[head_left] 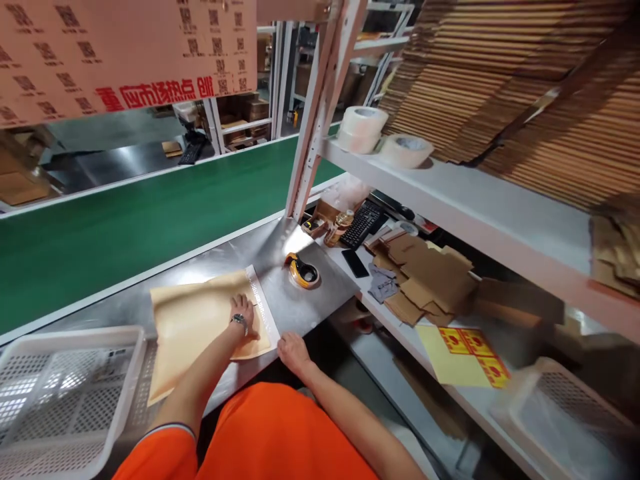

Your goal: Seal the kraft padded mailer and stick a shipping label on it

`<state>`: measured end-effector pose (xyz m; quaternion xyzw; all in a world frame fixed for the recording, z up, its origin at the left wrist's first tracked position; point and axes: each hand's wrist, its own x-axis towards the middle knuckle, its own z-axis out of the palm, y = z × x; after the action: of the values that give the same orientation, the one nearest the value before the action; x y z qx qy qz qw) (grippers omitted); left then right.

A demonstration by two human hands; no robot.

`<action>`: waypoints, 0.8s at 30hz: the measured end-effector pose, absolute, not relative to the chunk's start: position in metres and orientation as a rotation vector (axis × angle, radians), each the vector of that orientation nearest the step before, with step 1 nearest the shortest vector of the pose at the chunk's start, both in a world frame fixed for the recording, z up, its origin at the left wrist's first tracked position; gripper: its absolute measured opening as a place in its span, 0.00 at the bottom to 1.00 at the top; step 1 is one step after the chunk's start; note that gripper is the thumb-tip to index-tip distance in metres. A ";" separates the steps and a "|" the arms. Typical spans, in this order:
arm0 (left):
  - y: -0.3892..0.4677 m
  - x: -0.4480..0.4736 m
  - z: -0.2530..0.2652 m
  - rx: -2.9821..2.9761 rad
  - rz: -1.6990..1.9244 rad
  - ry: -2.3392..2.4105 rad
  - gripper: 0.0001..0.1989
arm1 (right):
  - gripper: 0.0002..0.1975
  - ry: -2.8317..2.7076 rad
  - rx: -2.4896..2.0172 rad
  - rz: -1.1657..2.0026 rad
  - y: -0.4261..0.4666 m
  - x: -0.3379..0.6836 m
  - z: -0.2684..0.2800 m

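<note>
Padded envelope pinned flat on the steel bench.

Right of the white basket (65, 393), the envelope (200, 327) lies long axis toward the tape dispenser (303, 272), its flap end nearest it. The left hand (245, 317) presses it down, fingers spread, gripping nothing. Right of the envelope's near corner, the right hand (293, 351) rests at the bench edge, loosely curled; whether it holds anything I cannot tell.

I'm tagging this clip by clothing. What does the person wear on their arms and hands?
Both hands are bare, no gloves. The left hand has a metal wristwatch at the wrist; the right hand wears nothing. The orange shirt has short sleeves, the left with a striped cuff; forearms are uncovered.
</note>
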<state>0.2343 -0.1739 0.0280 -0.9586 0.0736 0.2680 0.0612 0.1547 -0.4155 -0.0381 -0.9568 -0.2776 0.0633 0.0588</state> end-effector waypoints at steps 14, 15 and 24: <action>-0.174 0.233 0.025 -2.951 0.794 0.187 0.77 | 0.09 -0.697 -2.921 0.126 -0.421 0.177 -0.021; -0.174 0.233 0.025 -2.951 0.796 0.183 0.77 | 0.10 -0.661 -2.924 0.090 -0.427 0.184 -0.015; -0.175 0.233 0.027 -2.940 0.766 0.185 0.73 | 0.11 -0.315 -2.878 -0.352 -0.529 0.275 0.059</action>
<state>0.2329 -0.1746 0.0267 -0.9647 0.0606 0.2515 0.0487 0.2749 -0.5291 0.0594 -0.9806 -0.1072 -0.1198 0.1125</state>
